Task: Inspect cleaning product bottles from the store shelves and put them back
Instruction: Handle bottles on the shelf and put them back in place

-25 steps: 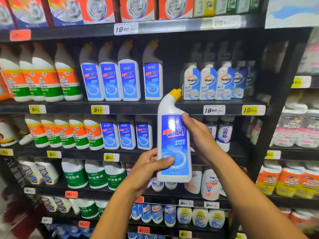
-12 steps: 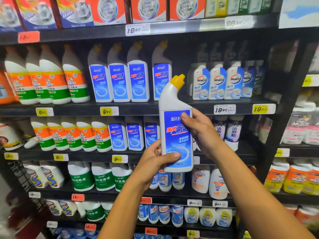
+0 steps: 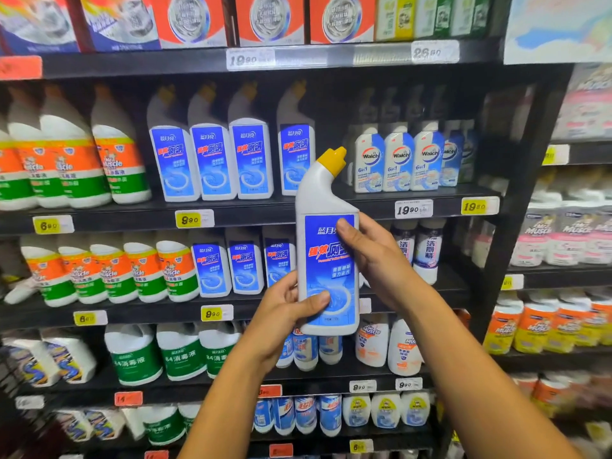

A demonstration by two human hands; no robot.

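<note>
A white toilet-cleaner bottle [image 3: 326, 260] with a blue label and a yellow angled cap is held upright in front of the shelves. My left hand [image 3: 288, 309] grips its lower left side, thumb across the label. My right hand [image 3: 374, 256] holds its right side, thumb on the upper label. Matching blue-label bottles [image 3: 212, 160] stand in a row on the upper shelf behind, with a gap to the right of them, and more blue-label bottles [image 3: 241, 263] stand one shelf down.
Black store shelves [image 3: 265, 212] hold orange-and-green Mr Muscle bottles [image 3: 112, 160] at left, Walch bottles [image 3: 397, 160] at right, green-label jugs [image 3: 178, 356] lower down and red boxes [image 3: 271, 18] on top. A second shelf unit [image 3: 563, 270] stands at right.
Both hands have raised the bottle and carried it a little toward the shelves. The grips stay the same.
</note>
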